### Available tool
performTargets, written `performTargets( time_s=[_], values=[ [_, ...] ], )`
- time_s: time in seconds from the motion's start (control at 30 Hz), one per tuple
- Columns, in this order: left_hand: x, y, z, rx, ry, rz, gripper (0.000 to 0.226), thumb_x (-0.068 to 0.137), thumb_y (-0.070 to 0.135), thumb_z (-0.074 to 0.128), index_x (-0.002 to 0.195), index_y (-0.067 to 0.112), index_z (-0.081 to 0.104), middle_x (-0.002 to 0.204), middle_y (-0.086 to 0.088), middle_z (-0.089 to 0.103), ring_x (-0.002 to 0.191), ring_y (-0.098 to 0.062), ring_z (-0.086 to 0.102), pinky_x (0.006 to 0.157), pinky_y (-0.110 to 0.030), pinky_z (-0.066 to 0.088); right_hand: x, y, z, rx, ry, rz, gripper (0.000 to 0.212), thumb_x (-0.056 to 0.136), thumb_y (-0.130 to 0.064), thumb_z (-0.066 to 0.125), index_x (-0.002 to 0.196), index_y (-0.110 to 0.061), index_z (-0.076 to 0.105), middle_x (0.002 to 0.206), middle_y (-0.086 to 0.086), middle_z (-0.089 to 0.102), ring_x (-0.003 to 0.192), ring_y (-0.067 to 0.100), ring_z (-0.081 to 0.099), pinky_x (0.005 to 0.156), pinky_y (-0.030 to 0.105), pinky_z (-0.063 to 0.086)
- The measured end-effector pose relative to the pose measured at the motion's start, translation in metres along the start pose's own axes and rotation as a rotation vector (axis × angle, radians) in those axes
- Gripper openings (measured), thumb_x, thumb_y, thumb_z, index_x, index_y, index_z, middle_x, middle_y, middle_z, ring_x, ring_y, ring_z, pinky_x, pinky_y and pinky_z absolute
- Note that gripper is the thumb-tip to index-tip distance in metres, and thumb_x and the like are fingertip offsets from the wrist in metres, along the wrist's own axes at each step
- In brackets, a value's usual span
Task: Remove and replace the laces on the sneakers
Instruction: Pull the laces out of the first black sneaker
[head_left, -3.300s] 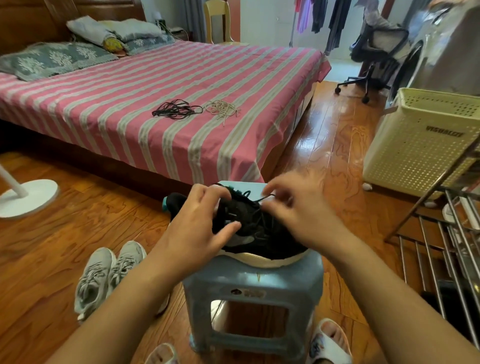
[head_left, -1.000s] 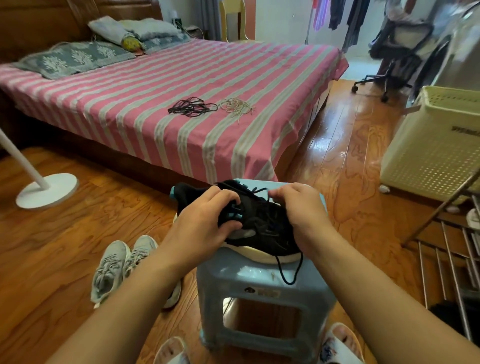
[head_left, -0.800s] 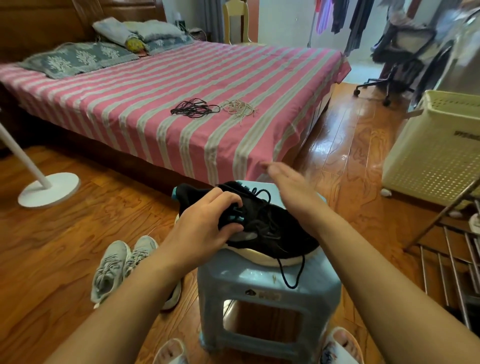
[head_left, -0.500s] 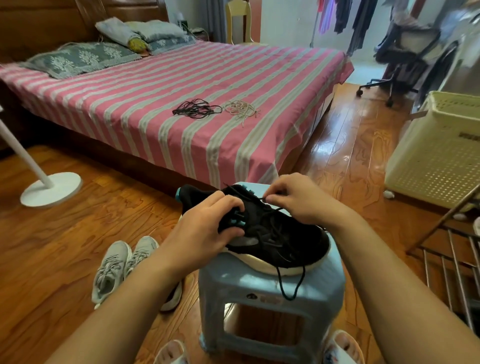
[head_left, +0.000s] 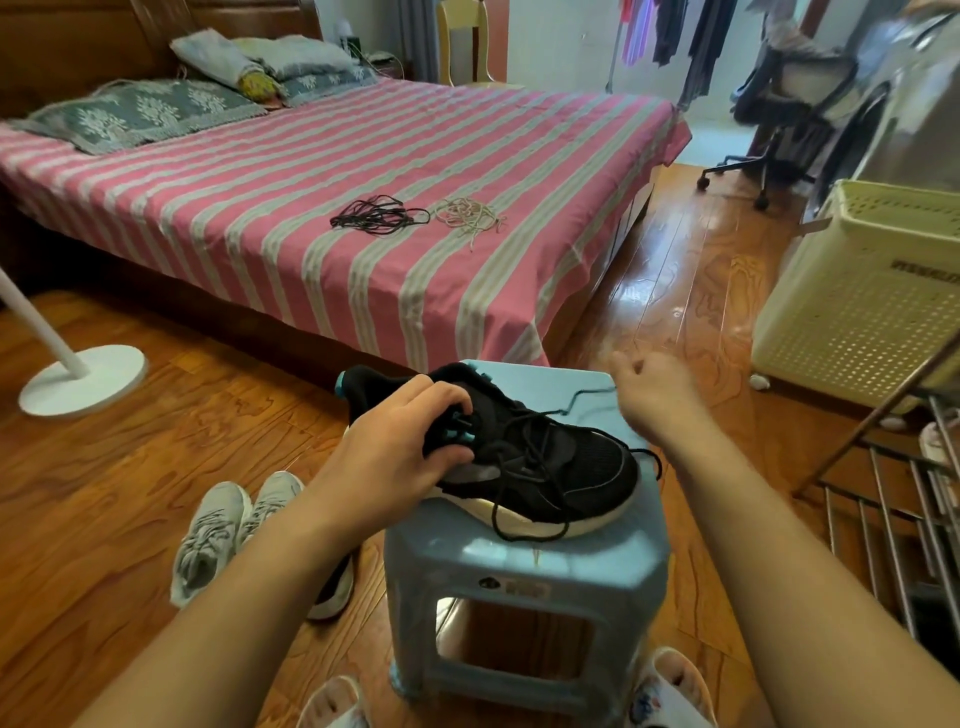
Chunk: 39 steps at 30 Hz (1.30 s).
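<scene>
A black sneaker (head_left: 566, 467) with a white sole lies on a light blue plastic stool (head_left: 524, 571). My left hand (head_left: 400, 441) grips the sneaker at its collar and tongue. My right hand (head_left: 654, 389), blurred, is raised to the right of the shoe and pinches a strand of the black lace (head_left: 584, 402) pulled out sideways. Loose loops of the lace (head_left: 519, 499) hang over the shoe's side and sole. A black lace bundle (head_left: 376, 214) and a beige lace bundle (head_left: 470, 215) lie on the bed.
The pink striped bed (head_left: 311, 218) stands behind the stool. A pair of grey sneakers (head_left: 234, 530) sits on the wooden floor at the left. A white fan base (head_left: 83, 379) is far left, a cream laundry basket (head_left: 862, 296) right, a metal rack (head_left: 893, 509) beside it.
My right hand has moved from the shoe's eyelets out to the right, drawing a lace strand with it. The left hand keeps its grip on the sneaker.
</scene>
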<state>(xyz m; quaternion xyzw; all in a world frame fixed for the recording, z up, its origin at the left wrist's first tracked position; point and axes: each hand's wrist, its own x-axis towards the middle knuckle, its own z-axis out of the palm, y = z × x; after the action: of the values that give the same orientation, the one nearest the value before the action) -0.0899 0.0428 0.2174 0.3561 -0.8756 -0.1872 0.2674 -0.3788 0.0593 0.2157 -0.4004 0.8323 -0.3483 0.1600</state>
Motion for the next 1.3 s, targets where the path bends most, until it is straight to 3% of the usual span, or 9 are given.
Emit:
performTargets(
  time_s=[0.2,0.33,0.5,0.63,0.8,0.9,1.0,1.13,1.3],
  values=[
    [-0.001,0.001,0.003,0.012,0.042,0.001,0.038,0.087,0.029,0.078,0.117,0.036,0.055,0.109,0.021,0.050,0.101,-0.002,0.054,0.083,-0.033,0.053,-0.110,-0.046,0.017,-0.406,-0.069,-0.606,0.042,0.091,-0.060,0.055,0.081,-0.020,0.055,0.081,-0.003,0.060,0.074,0.019,0.055,0.062,0.034,0.037],
    [-0.001,0.002,0.001,0.016,0.044,-0.012,0.039,0.086,0.025,0.079,0.116,0.035,0.056,0.108,0.020,0.051,0.100,-0.004,0.054,0.085,-0.034,0.052,-0.119,-0.033,0.030,-0.506,-0.004,-0.852,0.021,0.087,-0.031,0.073,0.079,-0.016,0.061,0.078,0.001,0.060,0.073,0.024,0.059,0.060,0.033,0.042],
    [0.000,-0.008,-0.012,0.004,0.021,-0.050,0.038,0.088,0.025,0.078,0.117,0.036,0.056,0.107,0.021,0.050,0.099,-0.002,0.053,0.085,-0.032,0.050,-0.096,0.003,-0.071,-0.557,-1.172,-0.510,0.011,0.092,-0.030,0.070,0.087,-0.019,0.068,0.073,-0.012,0.062,0.068,-0.001,0.054,0.069,0.021,0.043],
    [0.001,-0.006,-0.009,0.055,0.025,-0.018,0.039,0.088,0.020,0.078,0.120,0.030,0.059,0.109,0.016,0.051,0.103,-0.008,0.051,0.088,-0.035,0.049,-0.145,0.010,-0.034,-0.830,-1.367,-0.705,0.010,0.093,-0.021,0.063,0.098,-0.018,0.071,0.096,0.002,0.072,0.090,0.019,0.068,0.082,0.040,0.056],
    [-0.004,-0.004,-0.003,0.155,0.090,0.026,0.044,0.086,0.017,0.079,0.127,0.026,0.063,0.119,0.007,0.059,0.108,-0.018,0.053,0.093,-0.046,0.049,-0.179,0.023,0.024,-1.145,-1.104,-0.648,0.028,0.102,-0.016,0.050,0.125,-0.005,0.062,0.127,0.019,0.061,0.113,0.039,0.061,0.090,0.047,0.051],
    [-0.006,-0.006,0.003,0.112,0.111,0.019,0.045,0.087,0.014,0.078,0.128,0.025,0.063,0.122,0.007,0.058,0.111,-0.020,0.054,0.096,-0.048,0.049,-0.147,0.007,-0.019,-0.629,-0.986,-0.501,0.024,0.098,-0.042,0.057,0.107,-0.024,0.069,0.094,-0.001,0.070,0.079,0.016,0.064,0.069,0.030,0.052],
    [-0.004,-0.009,0.002,0.057,0.092,0.006,0.046,0.086,0.016,0.078,0.128,0.027,0.063,0.122,0.008,0.059,0.112,-0.020,0.057,0.096,-0.050,0.050,-0.136,-0.019,-0.024,-0.058,-0.472,-0.544,0.033,0.095,-0.048,0.061,0.075,-0.022,0.067,0.064,-0.006,0.063,0.060,0.007,0.057,0.055,0.024,0.042],
    [-0.004,-0.007,0.002,0.028,0.094,0.004,0.043,0.084,0.027,0.075,0.124,0.034,0.062,0.122,0.017,0.059,0.113,-0.013,0.060,0.100,-0.052,0.046,-0.139,-0.030,0.031,-0.358,0.057,-0.826,0.045,0.086,-0.062,0.059,0.075,-0.020,0.054,0.070,-0.003,0.055,0.060,0.018,0.052,0.051,0.030,0.033],
    [-0.010,-0.005,0.001,0.083,0.110,-0.055,0.045,0.086,0.023,0.078,0.122,0.043,0.060,0.122,0.023,0.057,0.120,-0.006,0.051,0.099,-0.041,0.027,-0.143,-0.039,0.040,-0.567,0.108,-0.856,0.033,0.068,-0.031,0.088,0.071,-0.017,0.058,0.065,0.002,0.055,0.052,0.026,0.058,0.051,0.030,0.026]
  ],
)
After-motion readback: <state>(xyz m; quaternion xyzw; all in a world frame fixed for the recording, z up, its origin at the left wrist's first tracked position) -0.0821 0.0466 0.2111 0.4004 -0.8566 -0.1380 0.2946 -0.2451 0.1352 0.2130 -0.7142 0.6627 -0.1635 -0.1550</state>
